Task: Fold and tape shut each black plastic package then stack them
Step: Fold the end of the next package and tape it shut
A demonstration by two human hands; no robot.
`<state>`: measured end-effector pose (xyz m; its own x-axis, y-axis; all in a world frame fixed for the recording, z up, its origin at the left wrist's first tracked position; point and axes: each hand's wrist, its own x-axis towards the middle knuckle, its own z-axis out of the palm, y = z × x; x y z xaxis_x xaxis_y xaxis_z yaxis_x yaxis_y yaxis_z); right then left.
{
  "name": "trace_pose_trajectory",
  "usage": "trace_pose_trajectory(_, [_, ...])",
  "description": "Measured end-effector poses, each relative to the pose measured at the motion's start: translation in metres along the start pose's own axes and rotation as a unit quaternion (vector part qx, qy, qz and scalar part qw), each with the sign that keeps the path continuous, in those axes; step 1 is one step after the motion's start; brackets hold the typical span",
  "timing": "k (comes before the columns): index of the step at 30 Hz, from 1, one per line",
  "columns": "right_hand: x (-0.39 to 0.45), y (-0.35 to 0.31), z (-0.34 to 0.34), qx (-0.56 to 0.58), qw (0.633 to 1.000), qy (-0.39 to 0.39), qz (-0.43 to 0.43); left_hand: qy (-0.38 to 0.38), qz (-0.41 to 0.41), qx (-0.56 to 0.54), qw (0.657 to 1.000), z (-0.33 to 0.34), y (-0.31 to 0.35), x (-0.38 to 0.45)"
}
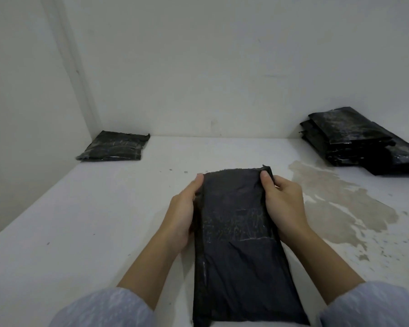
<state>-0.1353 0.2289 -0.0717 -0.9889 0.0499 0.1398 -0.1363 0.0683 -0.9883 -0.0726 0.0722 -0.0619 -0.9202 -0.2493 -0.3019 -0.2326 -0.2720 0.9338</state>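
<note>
Desk [57, 232] is white and stained. Black package [236, 232] sits between both grips, left hand [183, 213] and right hand [282, 204] each curled round a long edge. Stack of packages [361, 142] far right, single package [115, 147] far left.

A grey-brown stain [340, 201] marks the white table [92, 220].
</note>
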Motion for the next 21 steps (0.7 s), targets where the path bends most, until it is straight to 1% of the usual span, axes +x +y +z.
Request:
trace_pose_trajectory(1, [0.001, 0.001, -0.002, 0.0, 1.0, 0.004, 0.006, -0.019, -0.012, -0.002, 1.0, -0.002, 0.0, 0.001])
trace_pose_trajectory(4, [0.004, 0.003, -0.005, 0.002, 1.0, 0.009, 0.024, -0.033, -0.032, 0.0, 0.999, -0.01, 0.002, 0.004])
trace_pose_trajectory(7, [0.002, 0.003, -0.002, 0.006, 0.999, 0.002, 0.042, -0.022, -0.076, -0.021, 0.997, -0.015, 0.004, 0.005])
trace_pose_trajectory(8, [0.0, 0.003, -0.001, 0.011, 0.999, -0.002, 0.05, -0.013, -0.079, -0.03, 0.996, -0.016, 0.005, 0.006])
trace_pose_trajectory(11, [-0.007, 0.003, 0.002, 0.026, 0.997, -0.032, 0.071, 0.022, -0.046, -0.034, 0.998, -0.016, 0.006, 0.007])
trace_pose_trajectory(13, [-0.009, 0.0, 0.002, 0.036, 0.992, -0.075, 0.098, 0.053, -0.027, -0.024, 0.998, -0.014, 0.006, 0.006])
trace_pose_trajectory(16, [-0.006, -0.012, -0.006, 0.048, 0.974, -0.152, 0.162, 0.096, -0.018, 0.005, 0.995, -0.013, 0.004, 0.006])
trace_pose_trajectory(18, [0.0, -0.02, -0.015, 0.048, 0.967, -0.177, 0.178, 0.098, -0.016, 0.009, 0.995, -0.012, 0.003, 0.005])
trace_pose_trajectory(21, [0.008, -0.028, -0.029, -0.016, 0.97, -0.178, 0.167, 0.094, 0.002, 0.033, 0.995, -0.009, 0.003, 0.004])
